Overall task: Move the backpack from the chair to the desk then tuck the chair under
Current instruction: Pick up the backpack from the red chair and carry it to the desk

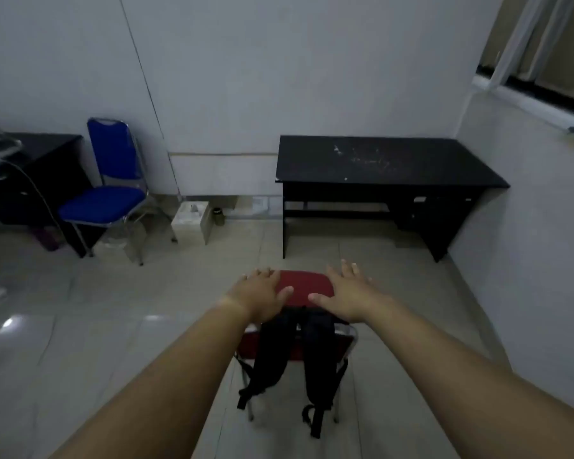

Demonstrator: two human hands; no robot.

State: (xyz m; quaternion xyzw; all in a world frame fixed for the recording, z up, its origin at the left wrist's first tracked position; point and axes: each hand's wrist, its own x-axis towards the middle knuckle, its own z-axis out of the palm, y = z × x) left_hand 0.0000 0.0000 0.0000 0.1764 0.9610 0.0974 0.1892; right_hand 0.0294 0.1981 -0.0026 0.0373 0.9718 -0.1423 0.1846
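Observation:
A red chair stands on the tiled floor just below me, its back toward me. A black backpack hangs over the chair's back, and its two shoulder straps dangle down the rear. My left hand and my right hand hover flat over the seat, one on each side, with fingers spread and nothing in them. Beyond the chair, against the white wall, stands the black desk with a dusty top.
A blue chair stands at the left beside a second black desk. A white box and a small dark jar sit on the floor by the wall. A window is at the upper right.

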